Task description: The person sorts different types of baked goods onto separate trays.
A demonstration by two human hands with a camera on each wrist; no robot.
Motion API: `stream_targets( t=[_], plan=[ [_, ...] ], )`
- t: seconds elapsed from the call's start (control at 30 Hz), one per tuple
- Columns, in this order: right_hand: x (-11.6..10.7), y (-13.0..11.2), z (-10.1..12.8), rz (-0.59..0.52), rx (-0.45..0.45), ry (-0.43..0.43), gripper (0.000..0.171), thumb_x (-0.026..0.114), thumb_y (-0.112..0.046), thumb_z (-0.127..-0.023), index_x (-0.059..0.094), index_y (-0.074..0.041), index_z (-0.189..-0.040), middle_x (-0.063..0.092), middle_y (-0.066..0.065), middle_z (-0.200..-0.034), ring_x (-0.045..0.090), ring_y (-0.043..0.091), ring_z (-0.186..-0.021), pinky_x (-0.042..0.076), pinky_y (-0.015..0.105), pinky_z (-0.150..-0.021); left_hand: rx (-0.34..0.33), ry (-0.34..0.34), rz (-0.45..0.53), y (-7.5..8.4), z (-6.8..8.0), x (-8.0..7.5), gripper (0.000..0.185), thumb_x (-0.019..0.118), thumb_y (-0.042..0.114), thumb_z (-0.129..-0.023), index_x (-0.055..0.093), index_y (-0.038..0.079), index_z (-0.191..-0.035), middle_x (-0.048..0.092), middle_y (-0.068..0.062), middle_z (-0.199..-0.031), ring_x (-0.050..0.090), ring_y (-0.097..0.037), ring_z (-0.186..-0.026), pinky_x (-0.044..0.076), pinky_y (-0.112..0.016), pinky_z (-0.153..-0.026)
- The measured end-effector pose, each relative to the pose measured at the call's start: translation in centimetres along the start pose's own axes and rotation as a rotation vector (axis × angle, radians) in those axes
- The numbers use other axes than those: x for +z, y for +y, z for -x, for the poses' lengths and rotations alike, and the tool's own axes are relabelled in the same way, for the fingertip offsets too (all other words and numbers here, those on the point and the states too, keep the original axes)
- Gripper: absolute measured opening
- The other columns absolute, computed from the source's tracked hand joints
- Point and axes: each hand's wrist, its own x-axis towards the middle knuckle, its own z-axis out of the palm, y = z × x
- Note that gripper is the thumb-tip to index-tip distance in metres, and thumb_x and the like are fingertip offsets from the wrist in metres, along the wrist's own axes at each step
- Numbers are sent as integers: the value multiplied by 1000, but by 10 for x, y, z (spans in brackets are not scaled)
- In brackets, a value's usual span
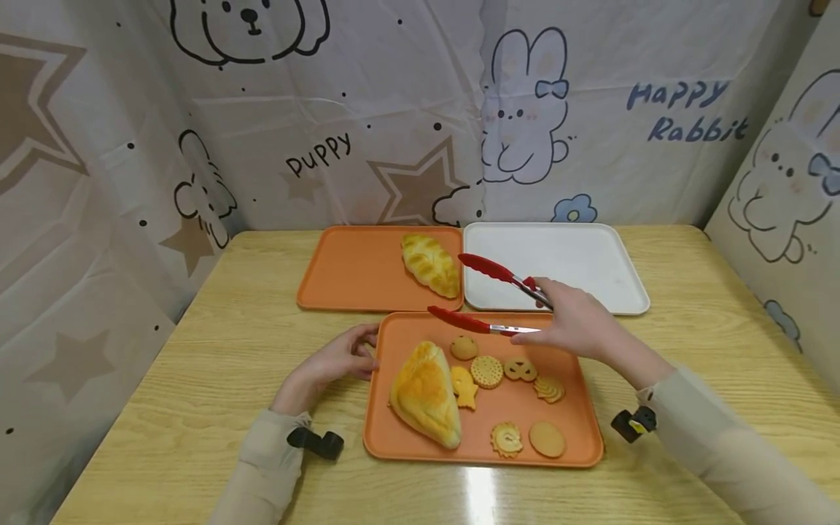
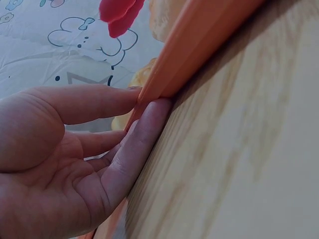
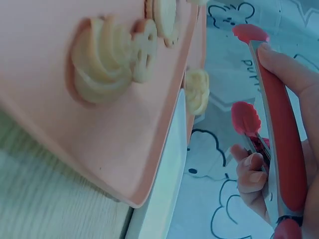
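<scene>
My right hand (image 1: 580, 321) holds a pair of red-tipped metal tongs (image 1: 485, 268), their arms spread apart with nothing between the tips. The tongs hover above the back edge of the near orange tray (image 1: 525, 408). At that tray's left rim, my left hand (image 1: 337, 359) grips the edge, thumb and fingers against it in the left wrist view. On the tray lie a large triangular pastry (image 1: 426, 397), a fish-shaped biscuit (image 1: 464, 386), a round dotted cracker (image 1: 487, 372), a pretzel-shaped biscuit (image 1: 520, 369), a swirled cookie (image 1: 549, 389) and several other biscuits.
Behind stands a second orange tray (image 1: 367, 266) with a braided bread (image 1: 431, 265) on its right side. Beside it is a white tray (image 1: 558, 255). All sit on a wooden table (image 1: 249, 328), enclosed by a printed cloth backdrop (image 1: 407, 95).
</scene>
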Motion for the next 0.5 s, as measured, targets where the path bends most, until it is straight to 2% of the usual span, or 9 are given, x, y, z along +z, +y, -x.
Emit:
stream_targets(
  t=[0.07,0.17,0.3,0.4,0.5],
  plan=[
    [-1,-2,6,0,-8,-4,108,58,-81,-54,42,-5,-129,60,11,-105,57,26,-91,50,44,-76,-3,2,2,0,0,0,68,57,-2,-82,22,-4,-140,39,-22,-116,52,-14,-78,55,-31,-66],
    [-2,-6,17,-13,-18,-17,99,66,-73,-57,43,-6,-127,61,10,-101,57,24,-86,50,41,-72,-7,2,3,0,0,0,68,57,-2,-83,22,-5,-140,38,-22,-116,52,-14,-78,55,-31,-66],
    [-1,-11,30,-35,-35,-41,89,68,-69,-59,46,-8,-121,60,6,-92,55,20,-78,48,35,-64,-12,1,4,0,1,0,68,56,-2,-83,22,-4,-141,38,-22,-117,52,-14,-79,55,-31,-67],
    [0,-15,39,-43,-56,-57,92,64,-75,-56,47,-11,-119,60,2,-91,55,16,-75,47,31,-62,-16,0,6,1,1,0,67,56,-2,-83,22,-3,-141,38,-21,-117,52,-15,-80,55,-32,-68],
    [3,-18,47,-53,-76,-74,92,67,-74,-53,47,-12,-119,61,1,-93,56,15,-76,47,30,-63,-19,-3,8,0,1,0,66,56,-1,-83,23,-2,-141,38,-21,-117,53,-16,-80,55,-33,-69]
  ],
)
